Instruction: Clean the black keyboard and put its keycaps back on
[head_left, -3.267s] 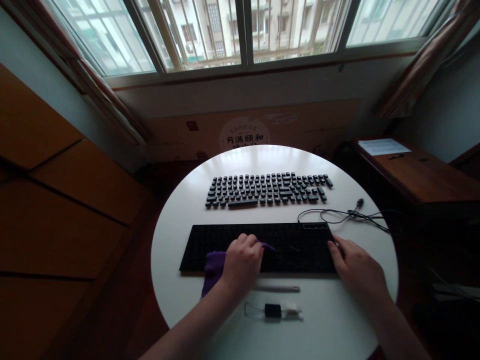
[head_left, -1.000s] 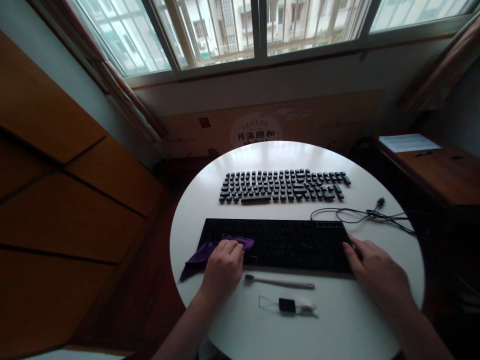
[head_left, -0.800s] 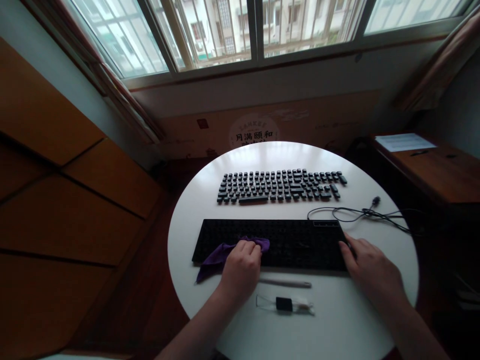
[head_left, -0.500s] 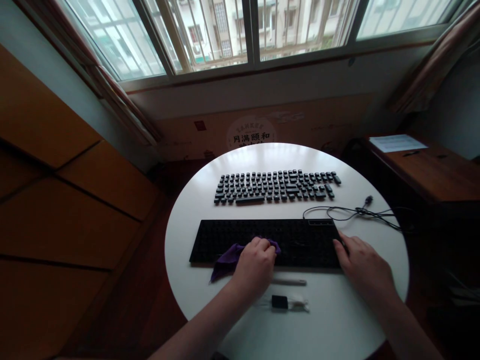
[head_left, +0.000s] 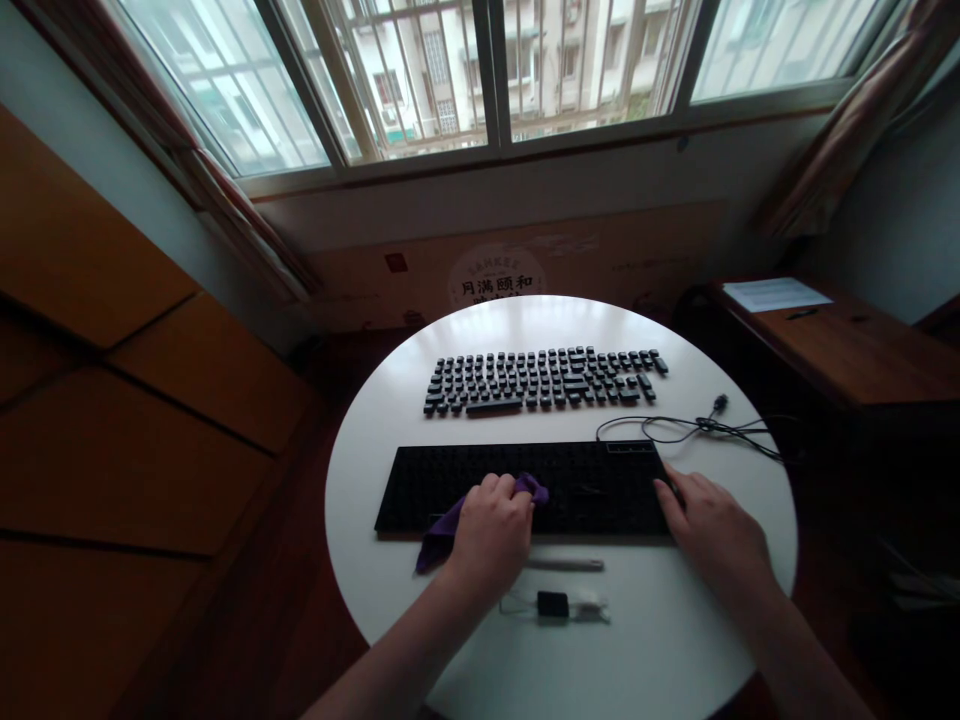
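Cloth [head_left: 439,532] clenched in left hand [head_left: 492,522], protruding 2 sides; right hand [head_left: 714,524] clasps keyboard [head_left: 429,478] end.

Within a second, cloth [head_left: 441,533] apparently slid rightward.

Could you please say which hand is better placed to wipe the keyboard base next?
Probably the left hand: it holds the purple cloth on the keyboard base, while the right hand grips its right end.

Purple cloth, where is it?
In the head view, the left hand holds the purple cloth over the keyboard base, crossing its near edge left of middle.
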